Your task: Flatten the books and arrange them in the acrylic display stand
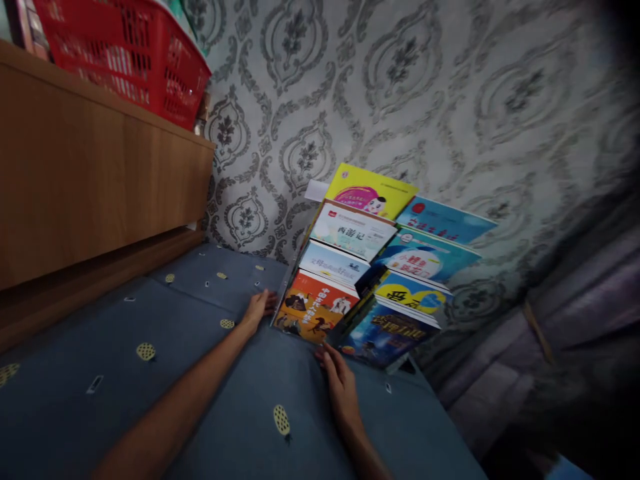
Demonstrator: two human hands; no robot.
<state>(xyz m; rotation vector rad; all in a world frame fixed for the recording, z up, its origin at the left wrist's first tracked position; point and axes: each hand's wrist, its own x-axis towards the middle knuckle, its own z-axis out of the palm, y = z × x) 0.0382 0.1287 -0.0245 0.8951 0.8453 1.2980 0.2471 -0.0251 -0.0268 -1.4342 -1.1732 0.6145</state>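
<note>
Books stand in two tiered columns, leaning back near the wall; whatever supports them is mostly hidden. An orange book (317, 308) is at the front left, and a dark blue book (387, 333) at the front right. Behind the orange one rise a pale blue book (334, 265), a white book (353, 232) and a yellow book (370, 190). My left hand (258, 311) reaches to the left side of the stack, fingers stretched out, their tips by its edge. At the orange book's lower front corner is my right hand (340, 381), fingers extended and slightly bent, holding nothing I can see.
The books rest on a blue-grey bedsheet (215, 387) with pineapple prints. A wooden cabinet (100, 180) borders it on the left, with a red plastic basket (155, 60) on top. Patterned wallpaper (310, 87) covers the wall behind. Purple-grey fabric (505, 360) hangs at the right.
</note>
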